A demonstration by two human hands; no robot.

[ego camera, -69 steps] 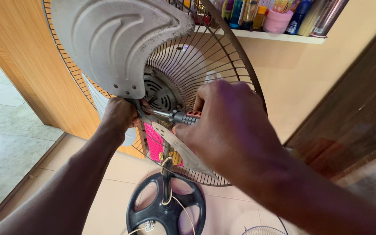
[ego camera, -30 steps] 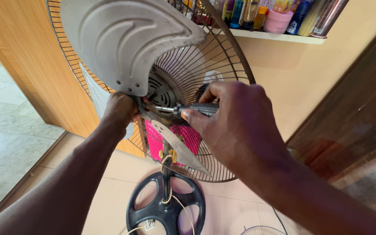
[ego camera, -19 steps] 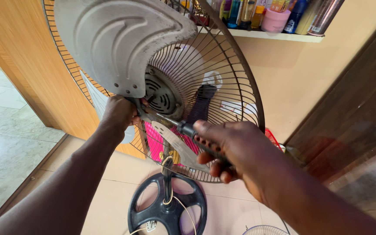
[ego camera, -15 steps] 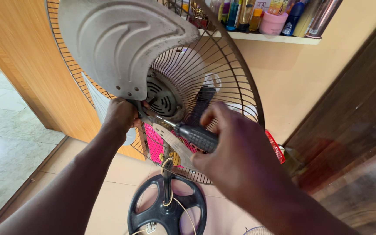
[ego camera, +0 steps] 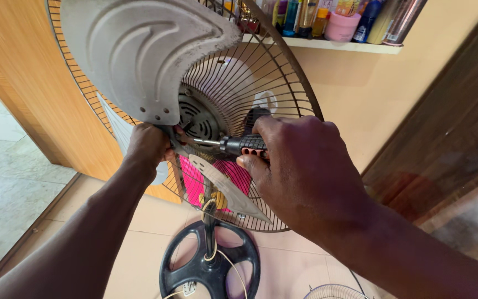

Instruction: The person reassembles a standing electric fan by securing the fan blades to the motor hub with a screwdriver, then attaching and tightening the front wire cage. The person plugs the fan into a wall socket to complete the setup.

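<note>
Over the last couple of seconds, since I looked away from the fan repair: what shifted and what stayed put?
The right hand dropped low and away with the black-handled screwdriver, then swung back up, so the shaft again lies level, tip at the fan hub. It never let go. The left hand stayed clamped at the hub beneath the large grey metal blade; the wire grille and black round base did not move.

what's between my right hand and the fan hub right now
In the head view, the screwdriver's metal shaft bridges the gap from the right hand to the hub.
</note>
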